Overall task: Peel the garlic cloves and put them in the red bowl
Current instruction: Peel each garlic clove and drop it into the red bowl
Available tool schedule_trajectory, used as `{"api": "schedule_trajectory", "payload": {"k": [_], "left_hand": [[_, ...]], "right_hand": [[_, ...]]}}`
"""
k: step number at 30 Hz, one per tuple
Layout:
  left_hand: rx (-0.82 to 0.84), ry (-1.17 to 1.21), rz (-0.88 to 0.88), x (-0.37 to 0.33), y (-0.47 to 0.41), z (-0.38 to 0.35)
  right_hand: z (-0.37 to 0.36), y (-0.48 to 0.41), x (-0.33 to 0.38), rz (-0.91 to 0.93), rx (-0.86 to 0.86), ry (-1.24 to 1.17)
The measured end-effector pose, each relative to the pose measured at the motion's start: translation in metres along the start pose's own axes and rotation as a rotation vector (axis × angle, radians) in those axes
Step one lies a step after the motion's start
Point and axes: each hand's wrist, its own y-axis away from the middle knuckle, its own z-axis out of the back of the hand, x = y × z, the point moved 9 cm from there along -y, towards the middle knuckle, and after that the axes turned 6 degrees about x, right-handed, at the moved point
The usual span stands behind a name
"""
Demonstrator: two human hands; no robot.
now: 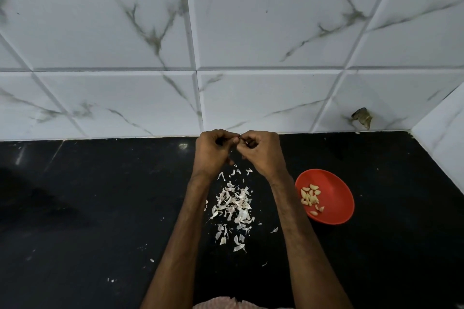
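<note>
Black counter holds peel and red bowl; left hand and right hand seemingly pinch one clove.

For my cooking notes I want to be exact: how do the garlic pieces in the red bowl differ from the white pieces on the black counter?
The peeled cloves are plump and yellowish; the skins are thin, white flakes. The peeled cloves lie close together in the red bowl; the skins are scattered loosely over the counter. Both are small, pale garlic parts.
</note>
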Motion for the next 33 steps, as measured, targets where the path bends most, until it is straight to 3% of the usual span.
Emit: {"api": "schedule_trajectory", "payload": {"k": [10, 21, 28, 33], "left_hand": [[-0.049, -0.053, -0.063, 0.001, 0.000, 0.000], [-0.057, 0.292, 0.017, 0.016, 0.002, -0.010], [-0.134, 0.088, -0.061, 0.009, 0.003, -0.004], [-0.174, 0.028, -0.149, -0.003, 0.006, -0.003]], "right_hand": [[-0.005, -0.001, -0.010, -0.098, -0.099, -0.118], [0.003, 0.000, 0.000, -0.048, -0.185, -0.090], [0.004, -0.001, 0.002, -0.033, -0.196, -0.044], [0.004, -0.002, -0.005, -0.106, -0.205, -0.169]]}}
